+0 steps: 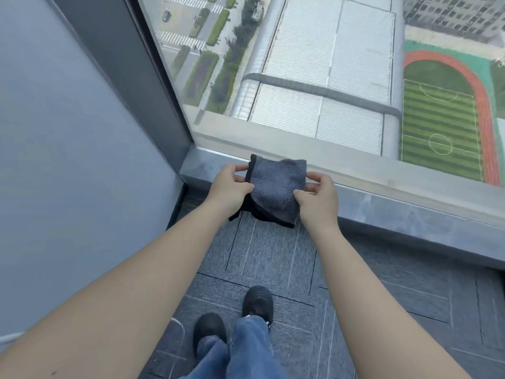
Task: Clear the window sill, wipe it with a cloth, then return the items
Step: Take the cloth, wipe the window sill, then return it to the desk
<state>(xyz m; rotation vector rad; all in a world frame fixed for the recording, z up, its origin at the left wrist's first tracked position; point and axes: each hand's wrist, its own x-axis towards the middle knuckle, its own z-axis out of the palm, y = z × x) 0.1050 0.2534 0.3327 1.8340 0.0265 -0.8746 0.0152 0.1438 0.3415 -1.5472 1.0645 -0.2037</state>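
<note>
Cloth (276,187), grey with a dark edge and folded into a rough square, is held between both hands above the window sill (382,203). No brand, label or writing can be read on it or on anything nearby, and no container is in view.

Left hand (232,187): the grip is clamped on the left edge of the cloth, thumb pressing on the near face and fingers curled around the far upper corner.

Right hand (317,195): the grip is clamped on the right edge of the cloth, thumb on the near face and fingers wrapped behind it.

A dark lower layer of the cloth hangs below both grips, over the near edge of the sill and the carpet floor (273,255).

The sill is a grey stone-look ledge. It passes directly beneath and behind the grips and extends well to the right of the right hand. Its visible surface carries no items.

Beyond the grips, the window glass (314,64) shows rooftops and a sports field far below. To the left of the left hand stands a grey wall (68,146). Below the forearms, two black shoes (257,302) and blue trouser legs rest on the carpet floor.
</note>
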